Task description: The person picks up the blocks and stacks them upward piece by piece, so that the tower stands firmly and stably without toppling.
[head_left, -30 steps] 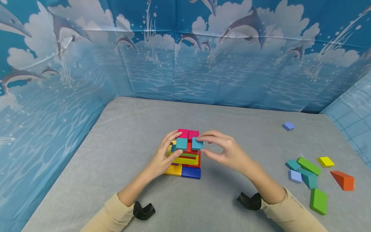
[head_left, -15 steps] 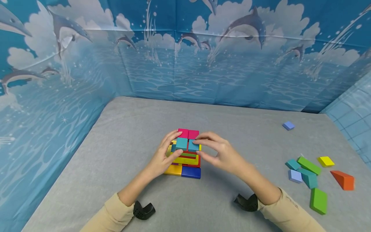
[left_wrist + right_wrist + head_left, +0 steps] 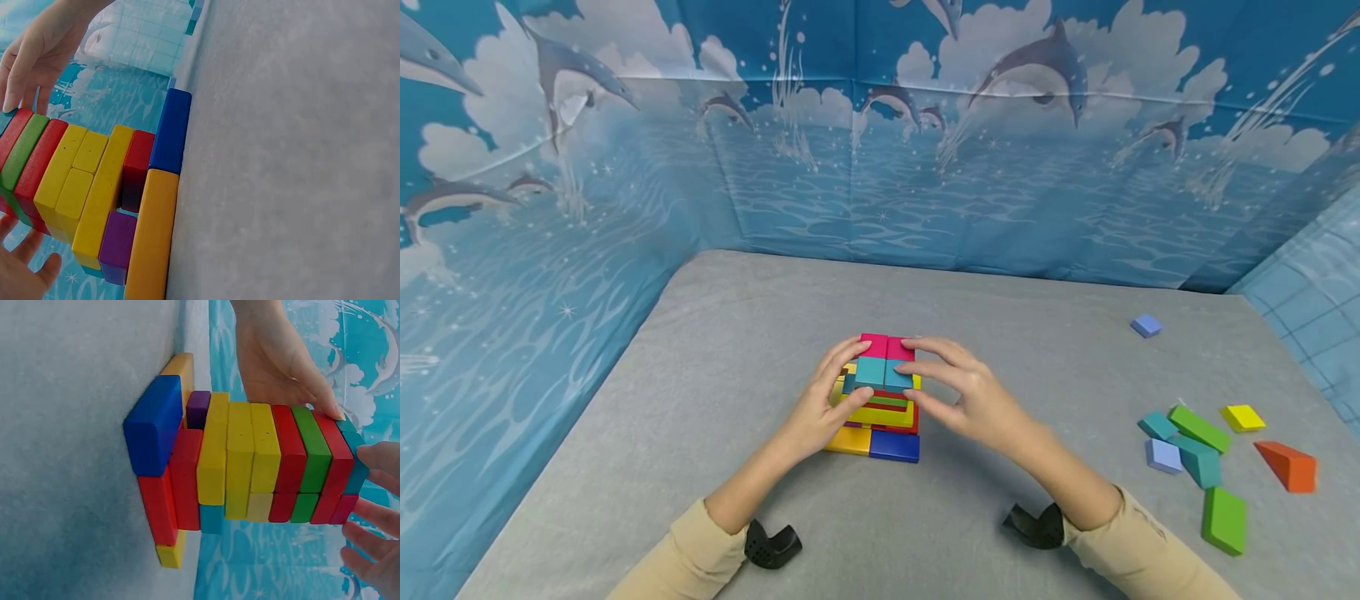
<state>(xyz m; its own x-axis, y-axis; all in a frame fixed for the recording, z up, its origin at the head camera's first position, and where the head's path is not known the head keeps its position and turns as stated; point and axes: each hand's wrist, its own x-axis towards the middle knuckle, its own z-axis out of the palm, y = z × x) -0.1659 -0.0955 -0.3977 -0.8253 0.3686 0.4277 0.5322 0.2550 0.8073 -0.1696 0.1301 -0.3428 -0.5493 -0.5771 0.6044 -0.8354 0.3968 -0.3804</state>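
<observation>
A tower of coloured wooden blocks (image 3: 880, 415) stands on the grey surface, lying sideways in both wrist views. Two pink blocks (image 3: 874, 345) and two teal blocks top it. My right hand (image 3: 973, 396) pinches the right teal block (image 3: 357, 464) between thumb and fingers, and one fingertip is at the right pink block (image 3: 898, 351). At the tower's left side is my left hand (image 3: 816, 408), fingers loosely bent. Its thumb touches near the left teal block (image 3: 870, 372), and a fingertip rests by the left pink one.
Loose blocks lie on the right: a green one (image 3: 1225, 521), an orange wedge (image 3: 1288, 467), a yellow one (image 3: 1243, 418), teal ones (image 3: 1201, 463) and a pale blue one (image 3: 1163, 456). Farther back is another blue block (image 3: 1147, 326). A dolphin-print curtain (image 3: 880, 200) hangs behind.
My right hand has moved left with the right teal block, which now sits against the left teal block on the tower. My left hand has stayed in place.
</observation>
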